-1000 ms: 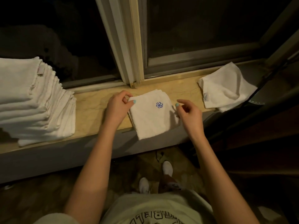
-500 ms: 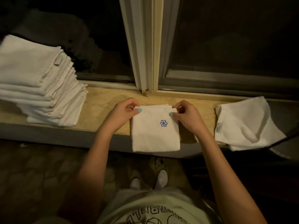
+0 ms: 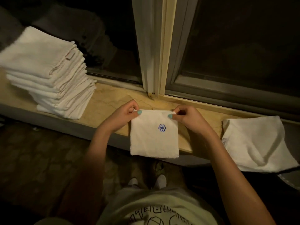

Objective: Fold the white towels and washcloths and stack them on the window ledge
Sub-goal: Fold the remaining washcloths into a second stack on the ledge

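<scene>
Centre of frame, the left hand (image 3: 123,114) and right hand (image 3: 186,118) each pinch a top corner of the washcloth (image 3: 154,137) – it overhangs the ledge (image 3: 103,103); stack (image 3: 48,73) upper left, towel (image 3: 258,143) right.

One wide-angle camera, worn on the head, looks forward and steeply down, close over the window ledge (image 3: 107,101).

Marbled yellow window ledge (image 3: 110,101) below the dark panes. Bears at the left a tall stack of folded white towels (image 3: 47,73), edges slightly fanned. In the middle, a folded washcloth (image 3: 154,140) with a blue emblem, reaching past the front edge. At the right, well apart, a loosely folded white cloth (image 3: 256,143), also overhanging.
</scene>
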`<control>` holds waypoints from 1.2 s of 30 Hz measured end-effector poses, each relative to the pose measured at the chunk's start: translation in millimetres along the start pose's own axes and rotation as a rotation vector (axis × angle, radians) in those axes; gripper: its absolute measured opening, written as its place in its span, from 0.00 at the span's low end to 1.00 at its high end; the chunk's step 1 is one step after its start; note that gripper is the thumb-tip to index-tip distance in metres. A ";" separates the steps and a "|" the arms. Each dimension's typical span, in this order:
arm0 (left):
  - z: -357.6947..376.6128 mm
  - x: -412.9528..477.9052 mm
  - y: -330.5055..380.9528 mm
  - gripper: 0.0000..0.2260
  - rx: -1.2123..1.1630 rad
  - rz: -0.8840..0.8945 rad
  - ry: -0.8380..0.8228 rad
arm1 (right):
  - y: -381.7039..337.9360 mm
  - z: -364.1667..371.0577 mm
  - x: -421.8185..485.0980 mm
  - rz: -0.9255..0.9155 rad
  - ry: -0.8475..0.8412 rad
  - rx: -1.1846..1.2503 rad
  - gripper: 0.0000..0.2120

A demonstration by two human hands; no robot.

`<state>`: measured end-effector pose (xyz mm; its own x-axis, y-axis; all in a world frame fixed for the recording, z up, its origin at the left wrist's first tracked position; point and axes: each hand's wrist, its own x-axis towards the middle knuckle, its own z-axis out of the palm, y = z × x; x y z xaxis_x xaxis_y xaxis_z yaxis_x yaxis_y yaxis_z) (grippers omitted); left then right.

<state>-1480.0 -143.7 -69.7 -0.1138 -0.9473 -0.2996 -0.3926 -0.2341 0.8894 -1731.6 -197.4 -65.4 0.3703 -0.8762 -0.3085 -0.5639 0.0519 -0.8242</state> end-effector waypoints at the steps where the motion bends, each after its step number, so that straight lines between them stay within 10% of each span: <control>1: -0.7 -0.4 0.7 0.04 0.002 -0.003 -0.001 | -0.4 0.4 -0.4 0.020 0.026 0.034 0.06; 18: 6.0 11.3 -10.8 0.03 0.086 -0.072 0.214 | -1.8 13.4 9.1 -0.005 0.158 -0.193 0.09; 22: 7.2 14.7 -5.3 0.14 0.339 -0.069 0.225 | -3.9 13.3 12.8 -0.047 0.075 -0.361 0.14; 36: -2.9 10.6 -11.0 0.04 0.252 0.055 0.127 | -2.6 6.7 2.0 -0.178 0.060 -0.333 0.10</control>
<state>-1474.2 -151.9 -81.6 -0.0324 -0.9805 -0.1936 -0.6056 -0.1349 0.7843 -1724.4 -196.1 -67.0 0.4455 -0.8846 -0.1380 -0.7072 -0.2532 -0.6601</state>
